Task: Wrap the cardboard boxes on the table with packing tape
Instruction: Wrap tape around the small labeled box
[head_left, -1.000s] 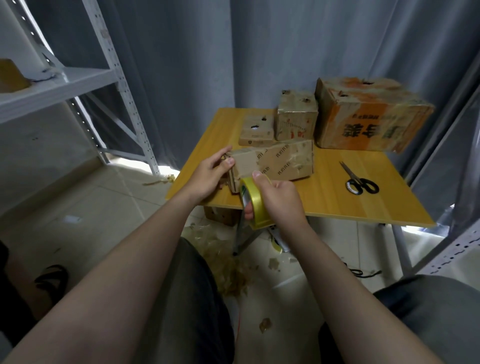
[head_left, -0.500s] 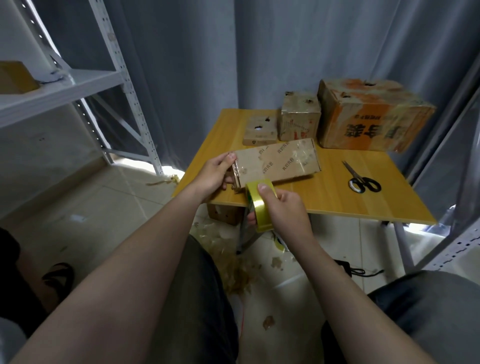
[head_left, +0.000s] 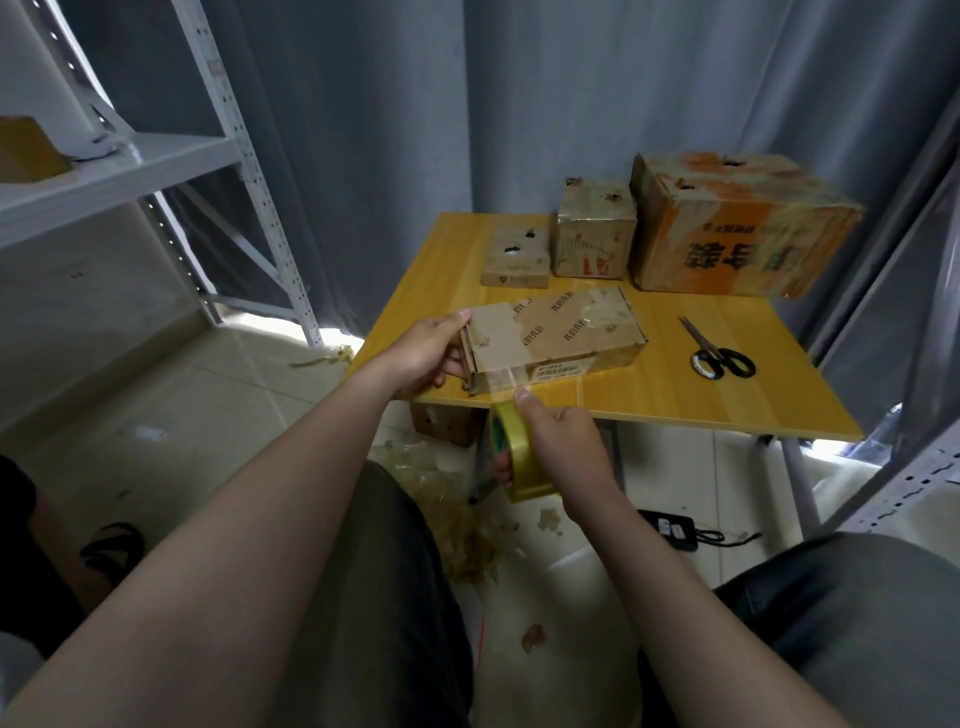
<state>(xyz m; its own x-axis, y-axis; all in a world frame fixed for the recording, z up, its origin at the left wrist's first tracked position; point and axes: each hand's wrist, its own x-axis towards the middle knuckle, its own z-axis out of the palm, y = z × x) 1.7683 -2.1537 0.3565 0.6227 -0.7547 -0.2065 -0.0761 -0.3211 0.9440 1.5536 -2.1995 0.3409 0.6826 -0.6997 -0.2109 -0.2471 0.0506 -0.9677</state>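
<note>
The flat brown cardboard box (head_left: 556, 332), at six o'clock on the yellow wooden table (head_left: 675, 400), is gripped by the left hand (head_left: 423, 353) while the yellow packing-tape roll (head_left: 519, 460) is clutched by the right hand (head_left: 563, 441); wrapping seems underway, and taut pulling underneath is likely needed.

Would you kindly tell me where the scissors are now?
In the head view, the scissors lie on the table at right, right of the flat box and near the large box.
</note>
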